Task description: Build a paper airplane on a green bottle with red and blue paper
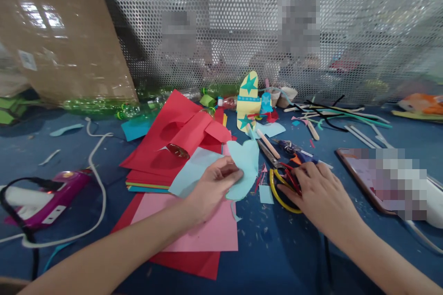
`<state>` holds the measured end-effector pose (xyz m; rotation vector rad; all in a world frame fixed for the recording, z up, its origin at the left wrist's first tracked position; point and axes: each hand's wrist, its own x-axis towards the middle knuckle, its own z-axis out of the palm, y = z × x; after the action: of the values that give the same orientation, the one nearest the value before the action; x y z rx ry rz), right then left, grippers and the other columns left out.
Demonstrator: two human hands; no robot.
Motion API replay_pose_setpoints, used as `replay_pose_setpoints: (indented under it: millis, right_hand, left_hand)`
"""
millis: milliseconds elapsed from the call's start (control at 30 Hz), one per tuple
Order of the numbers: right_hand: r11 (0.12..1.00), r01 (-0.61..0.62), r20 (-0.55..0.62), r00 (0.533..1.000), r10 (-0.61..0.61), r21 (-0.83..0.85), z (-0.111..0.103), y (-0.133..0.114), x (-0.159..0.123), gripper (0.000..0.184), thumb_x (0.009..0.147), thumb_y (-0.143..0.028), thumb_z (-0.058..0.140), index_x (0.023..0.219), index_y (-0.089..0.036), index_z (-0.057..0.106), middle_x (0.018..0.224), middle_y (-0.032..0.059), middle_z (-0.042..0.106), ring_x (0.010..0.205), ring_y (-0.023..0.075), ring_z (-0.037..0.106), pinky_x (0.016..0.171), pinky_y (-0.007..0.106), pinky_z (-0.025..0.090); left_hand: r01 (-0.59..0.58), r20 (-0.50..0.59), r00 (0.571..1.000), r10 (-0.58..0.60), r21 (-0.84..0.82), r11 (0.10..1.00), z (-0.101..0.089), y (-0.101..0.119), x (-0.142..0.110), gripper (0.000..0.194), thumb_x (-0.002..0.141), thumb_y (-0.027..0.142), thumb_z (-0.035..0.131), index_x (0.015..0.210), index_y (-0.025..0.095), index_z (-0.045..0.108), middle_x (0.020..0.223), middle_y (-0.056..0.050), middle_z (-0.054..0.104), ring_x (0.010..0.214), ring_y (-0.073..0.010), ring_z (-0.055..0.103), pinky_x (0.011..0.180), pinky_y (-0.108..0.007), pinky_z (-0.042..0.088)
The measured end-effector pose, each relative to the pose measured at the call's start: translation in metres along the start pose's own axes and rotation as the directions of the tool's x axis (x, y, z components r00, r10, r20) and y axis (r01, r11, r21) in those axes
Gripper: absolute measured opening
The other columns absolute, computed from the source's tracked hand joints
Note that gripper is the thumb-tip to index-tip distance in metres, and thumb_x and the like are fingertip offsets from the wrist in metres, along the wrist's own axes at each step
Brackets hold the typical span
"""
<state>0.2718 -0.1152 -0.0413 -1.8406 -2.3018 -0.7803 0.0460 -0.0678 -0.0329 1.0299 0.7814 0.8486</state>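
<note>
My left hand [216, 184] pinches a light blue paper cutout [245, 166] with a notched top edge, above the stacked sheets. My right hand [314, 191] has its fingers curled at the handles of a pair of scissors [277, 166] with yellow and red loops, which lies on the table with its blades toward the back. Under and beside my left wrist are a light blue sheet [187, 176] and a pink sheet [207, 235]. Behind them, a red paper tube [191, 134] rests on red sheets [145, 156].
A yellow paper shape with blue stars [246, 97] stands at the back by plastic bottles [131, 110]. To the right lie a phone [370, 184] and several pipe cleaners [349, 115]. At left are a purple power strip [58, 198] and a white cable [100, 193]. A perforated metal panel [235, 50] closes off the back.
</note>
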Motion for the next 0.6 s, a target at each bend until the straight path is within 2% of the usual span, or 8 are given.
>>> replay_pose_setpoints:
  millis: [100,233,300,367,433,500,567,600]
  right_hand:
    - [0.998,0.037,-0.058,0.998,-0.04,-0.043,-0.001,-0.001,0.001,0.03,0.086,-0.035,0.053,0.072,-0.011,0.064,0.07,0.0129,0.058,0.071,0.0291,0.054,0.06,0.036,0.042]
    - [1.0,0.003,-0.02,1.0,-0.003,-0.021,0.006,0.001,0.001,0.035,0.089,-0.035,0.046,0.069,-0.012,0.062,0.066,0.0127,0.055,0.067,0.0285,0.052,0.061,0.037,0.043]
    - [0.996,-0.051,-0.004,0.999,0.052,0.076,0.011,0.004,0.0,0.037,0.092,-0.036,0.039,0.073,-0.014,0.062,0.071,0.0142,0.058,0.071,0.0295,0.053,0.064,0.04,0.044]
    - [0.96,-0.098,-0.031,0.993,0.11,0.264,0.015,0.007,0.0,0.043,0.094,-0.041,0.032,0.077,-0.017,0.062,0.076,0.0147,0.062,0.073,0.0292,0.054,0.068,0.042,0.045]
    - [0.892,-0.125,-0.073,0.982,0.173,0.434,0.015,0.01,0.0,0.05,0.094,-0.051,0.025,0.081,-0.019,0.061,0.079,0.014,0.064,0.075,0.0282,0.056,0.071,0.043,0.046]
    - [0.79,-0.199,-0.05,0.959,0.278,0.58,0.011,0.013,0.003,0.053,0.091,-0.061,0.025,0.082,-0.021,0.059,0.078,0.0118,0.064,0.075,0.0271,0.059,0.07,0.041,0.048]
    - [0.605,-0.339,0.126,0.922,0.367,0.72,0.001,0.014,0.006,0.051,0.086,-0.066,0.033,0.086,-0.023,0.059,0.074,0.0084,0.065,0.07,0.0251,0.06,0.063,0.037,0.05]
    - [0.469,-0.421,0.252,0.89,0.381,0.777,-0.005,0.014,0.007,0.049,0.083,-0.067,0.038,0.087,-0.023,0.06,0.072,0.0065,0.065,0.066,0.0235,0.06,0.058,0.034,0.05]
  left_hand:
    - [0.005,-0.019,1.0,-0.005,-0.013,1.0,-0.001,-0.002,0.001,0.015,0.076,0.028,0.07,0.084,0.015,0.065,0.078,-0.003,0.064,0.07,-0.0136,0.058,0.066,-0.026,0.043]
    - [0.037,-0.056,0.998,-0.041,-0.063,0.997,-0.002,-0.003,0.002,0.014,0.074,0.026,0.073,0.081,0.016,0.067,0.067,0.0,0.062,0.059,-0.0101,0.053,0.056,-0.022,0.04]
    - [0.056,-0.052,0.997,-0.061,-0.078,0.995,-0.003,-0.003,0.002,0.016,0.073,0.026,0.074,0.085,0.016,0.069,0.066,0.0,0.061,0.058,-0.0096,0.053,0.054,-0.022,0.039]
    - [0.049,-0.042,0.998,-0.052,-0.064,0.997,-0.004,-0.003,0.002,0.016,0.074,0.026,0.073,0.085,0.015,0.07,0.069,-0.001,0.063,0.06,-0.0103,0.054,0.056,-0.022,0.04]
    - [0.023,-0.031,0.999,-0.024,-0.047,0.999,-0.005,-0.003,0.002,0.014,0.075,0.025,0.072,0.084,0.015,0.072,0.073,-0.003,0.066,0.064,-0.0115,0.056,0.06,-0.024,0.043]
    - [-0.002,-0.025,1.0,0.001,-0.031,1.0,-0.006,-0.003,0.003,0.012,0.075,0.024,0.071,0.083,0.015,0.072,0.074,-0.003,0.067,0.067,-0.0125,0.058,0.065,-0.025,0.044]
    - [-0.017,-0.045,0.999,0.015,-0.032,0.999,-0.006,-0.002,0.003,0.011,0.073,0.023,0.072,0.081,0.015,0.072,0.069,-0.002,0.066,0.065,-0.0121,0.058,0.066,-0.025,0.044]
    - [-0.013,-0.06,0.998,0.011,-0.039,0.999,-0.006,-0.001,0.004,0.01,0.072,0.023,0.073,0.079,0.015,0.072,0.066,-0.001,0.065,0.062,-0.0114,0.057,0.064,-0.025,0.044]
